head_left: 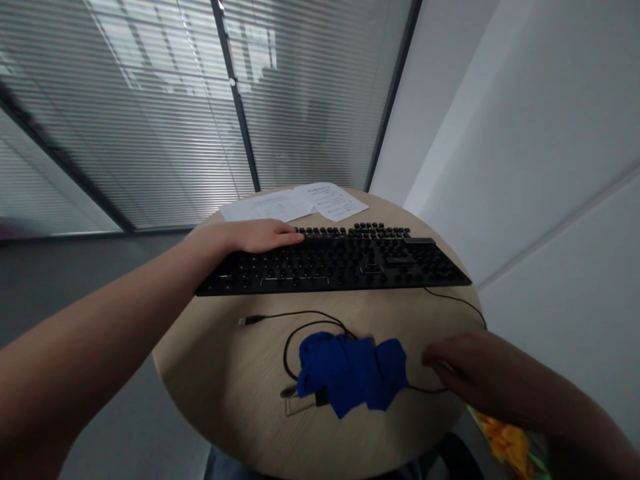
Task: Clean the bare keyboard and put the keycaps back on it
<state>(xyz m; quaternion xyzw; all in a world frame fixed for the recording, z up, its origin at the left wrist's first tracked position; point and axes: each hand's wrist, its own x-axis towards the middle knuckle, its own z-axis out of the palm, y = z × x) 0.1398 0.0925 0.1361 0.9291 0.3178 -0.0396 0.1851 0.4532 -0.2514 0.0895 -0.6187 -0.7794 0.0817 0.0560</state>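
A black keyboard (345, 263) lies across the round wooden table (240, 380), with rows of raised black keys along its far edge. My left hand (265, 235) rests on the keyboard's far left part, its thumb pointing right; whether it grips the edge is hard to see. On the right, my right hand (453, 363) is at the table's right side with its fingers curled, near a thin black cable; what it holds, if anything, is hidden. Between my arms lies a crumpled blue cloth (350, 370), with a black cable around it ending in a USB plug (251, 321).
Printed papers (300, 202) lie at the table's far edge. A small metal-framed item (295, 402) pokes out left of the cloth. Beyond the table are window blinds (165, 120) and a pale wall (540, 133). Orange and yellow things (507, 443) show at the lower right.
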